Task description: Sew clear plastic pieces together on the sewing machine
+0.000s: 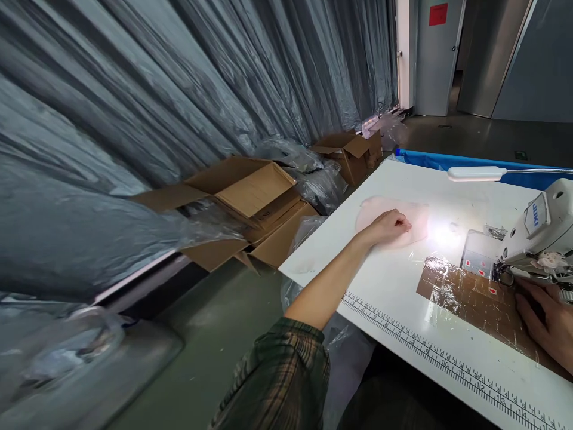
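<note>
My left hand (390, 227) rests over a thin pale pink cloth piece (369, 210) that lies flat on the white table. Its fingers are curled together; whatever they pinch, if anything, is hidden. At the right edge, my right hand (548, 316) lies with thumb and fingers apart, the fingers stretched towards the needle area of a white JUKI sewing machine (532, 230). Beneath that hand is a brown board (465, 298) covered with clear tape. The right hand's far side is cut off by the frame edge.
A ruler strip (425, 352) runs along the white table's (308, 266) front edge. Beyond the machine hangs a white lamp (477, 174). Open cardboard boxes (257, 188) and clear plastic bags (320, 185) stand left of the table, below a grey curtain (201, 77).
</note>
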Available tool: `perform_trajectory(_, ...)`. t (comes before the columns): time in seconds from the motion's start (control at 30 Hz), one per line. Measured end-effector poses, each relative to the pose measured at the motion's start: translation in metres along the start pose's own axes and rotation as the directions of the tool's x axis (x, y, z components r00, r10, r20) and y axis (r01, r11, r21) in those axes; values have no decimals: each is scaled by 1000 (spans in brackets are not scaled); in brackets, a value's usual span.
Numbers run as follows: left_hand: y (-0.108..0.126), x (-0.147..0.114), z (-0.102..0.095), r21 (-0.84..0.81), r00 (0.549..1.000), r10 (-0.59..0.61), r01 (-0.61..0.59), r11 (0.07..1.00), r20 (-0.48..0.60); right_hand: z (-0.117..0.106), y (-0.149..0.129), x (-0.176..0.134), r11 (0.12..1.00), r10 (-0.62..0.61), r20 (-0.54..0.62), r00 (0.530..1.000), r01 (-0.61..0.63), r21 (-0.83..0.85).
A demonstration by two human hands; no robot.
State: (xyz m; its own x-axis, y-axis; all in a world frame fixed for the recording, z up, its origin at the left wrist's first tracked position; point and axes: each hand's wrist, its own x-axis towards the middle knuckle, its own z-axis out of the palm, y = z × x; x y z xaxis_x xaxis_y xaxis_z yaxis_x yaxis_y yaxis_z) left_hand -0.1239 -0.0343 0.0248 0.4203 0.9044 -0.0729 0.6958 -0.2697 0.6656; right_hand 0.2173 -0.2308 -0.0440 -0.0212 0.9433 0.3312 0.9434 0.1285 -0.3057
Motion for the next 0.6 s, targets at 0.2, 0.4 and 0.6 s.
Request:
perform_trajectory(0.2, 2, -3, -3, -43, 1000, 18, -17, 999, 20, 2, -6, 2, 1000, 15, -18, 1000, -15, -2)
perform_trajectory(0.4, 4, -5, -1, -33, 1000, -2, 2, 999, 1, 4, -5, 3, 1000, 9, -41, 999, -7, 28)
perform_trajectory(0.6, 13, -9, 8, 26, 989, -25, 29, 999, -143, 7, -3, 3, 999, 28, -59, 998, -26, 42)
